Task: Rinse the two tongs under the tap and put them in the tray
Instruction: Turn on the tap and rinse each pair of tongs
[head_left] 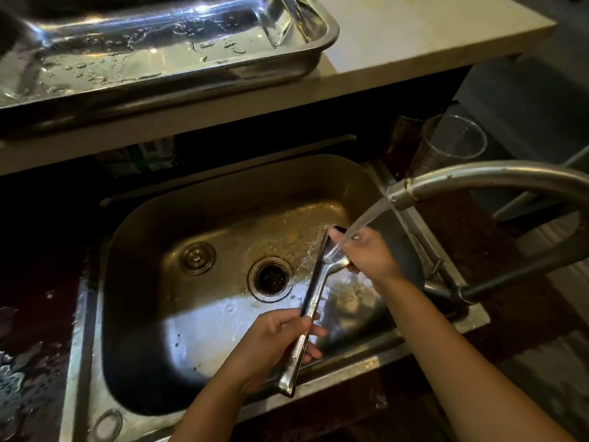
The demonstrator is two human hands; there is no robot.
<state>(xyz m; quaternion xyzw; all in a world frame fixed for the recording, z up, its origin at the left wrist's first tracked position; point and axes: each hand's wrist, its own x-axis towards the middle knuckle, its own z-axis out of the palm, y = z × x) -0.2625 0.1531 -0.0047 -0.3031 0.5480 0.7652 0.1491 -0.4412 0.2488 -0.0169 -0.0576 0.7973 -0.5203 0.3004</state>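
Over the steel sink [134, 250] I hold a pair of metal tongs [314, 288] pointing away from me. My left hand [277, 342] grips the handle end near the sink's front edge. My right hand [366, 253] holds the tips, where water from the tap [446, 180] falls on them. The steel tray [312, 59], wet inside, stands on the white counter above the sink at the upper left. I see only one pair of tongs.
A clear plastic cup [452, 145] stands behind the sink at the right, under the counter edge. The sink has an open drain [271, 277] and a smaller plug [197, 258]. The worktop left of the sink is dark and wet.
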